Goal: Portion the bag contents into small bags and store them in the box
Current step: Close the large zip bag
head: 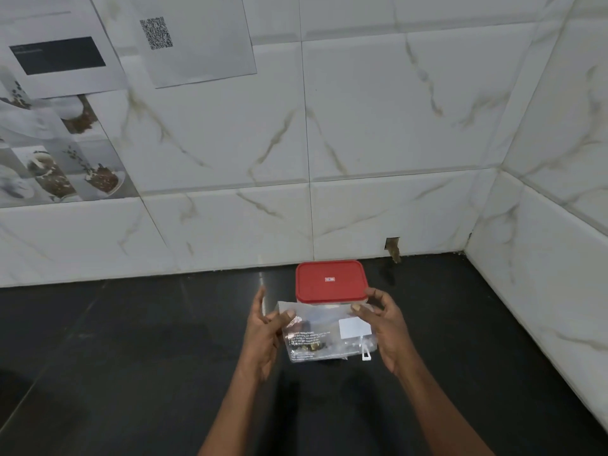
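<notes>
While we hold the clear zip bag (324, 334) above the dark surface (131, 340), our left hand (263, 327) pinches its upper left corner and our right hand (381, 327) pinches the upper right. Dark bits (312, 347) lie at its bottom. Just behind, the red-lidded box (330, 281) sits closed near the tiled wall (362, 126).

We stand at a kitchen counter: a dark polished countertop (131, 357) meets white marble-veined wall tiles (394, 126) in a corner, decorative tiles picturing food (65, 172) line the left, and a red-lidded storage box (330, 281) sits by the wall.
</notes>
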Motion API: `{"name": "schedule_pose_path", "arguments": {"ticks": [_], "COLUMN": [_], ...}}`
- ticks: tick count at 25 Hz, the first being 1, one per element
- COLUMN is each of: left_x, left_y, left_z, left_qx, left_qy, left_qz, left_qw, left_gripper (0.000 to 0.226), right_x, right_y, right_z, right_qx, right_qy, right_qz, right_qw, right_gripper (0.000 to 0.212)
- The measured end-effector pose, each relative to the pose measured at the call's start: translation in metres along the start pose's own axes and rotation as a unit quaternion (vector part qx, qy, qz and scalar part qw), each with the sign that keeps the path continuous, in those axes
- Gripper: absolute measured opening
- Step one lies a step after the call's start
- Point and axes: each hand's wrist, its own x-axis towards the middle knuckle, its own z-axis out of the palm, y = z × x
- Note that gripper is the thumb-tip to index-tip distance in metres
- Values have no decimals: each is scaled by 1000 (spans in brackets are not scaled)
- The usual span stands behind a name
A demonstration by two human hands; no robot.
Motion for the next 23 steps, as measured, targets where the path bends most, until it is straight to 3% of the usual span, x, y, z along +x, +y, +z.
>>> {"name": "schedule_pose_path", "arguments": {"ticks": [4, 10, 15, 19, 21, 23], "left_x": [1, -1, 2, 7, 12, 13], "left_y": [6, 2, 2, 5, 7, 13], "left_z": [-6, -8, -7, -3, 1, 8], "left_qx": [129, 187, 198, 195, 180, 145], "left_qy": [-57, -102, -34, -47, 1, 31], "left_qz": [41, 39, 70, 84, 90, 79], "left_qw": [989, 976, 977, 976, 980, 986], "left_gripper": [60, 47, 34, 60, 69, 46], "right_x": [-3, -8, -9, -6, -4, 1], "right_y": [-2, -5, -9, -16, -23, -28], "right_z": [-6, -5, -3, 9, 14, 16], "right_qx": [-2, -70, -92, -86, -80, -71], "right_qy": [-67, -83, -90, -51, -40, -27], "right_qz": [12, -12, -16, -27, -26, -1], "right_qw": [998, 994, 992, 995, 996, 997], "right_gripper": [60, 42, 47, 51, 62, 71]}}
